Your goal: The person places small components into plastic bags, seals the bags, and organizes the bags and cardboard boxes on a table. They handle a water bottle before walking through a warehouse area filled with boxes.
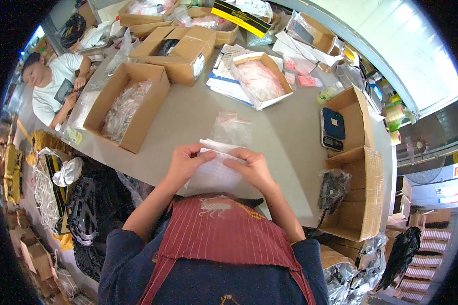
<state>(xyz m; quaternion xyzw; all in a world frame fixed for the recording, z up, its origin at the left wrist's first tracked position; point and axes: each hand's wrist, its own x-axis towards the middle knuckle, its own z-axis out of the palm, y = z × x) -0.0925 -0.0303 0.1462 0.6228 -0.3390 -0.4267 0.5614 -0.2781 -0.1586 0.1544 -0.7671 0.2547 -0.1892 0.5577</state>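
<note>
Head view: grey table (290, 152) under my left hand (187, 161) and right hand (252, 165).
Left of my fingers, farther out, stands a cardboard box (151, 111) of clear packets (124, 112); both thumbs pinch white paper (219, 170) against my fingers; clear bags (233, 131) lie just beyond them, a blue scale (333, 124) well right.

Labels: white sticker (198, 65) on brown carton (180, 67) | white tag (334, 122) on blue scale (333, 131) | print too small to read

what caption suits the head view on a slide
Both hands hold white paper at a grey table, near clear plastic bags.
</note>
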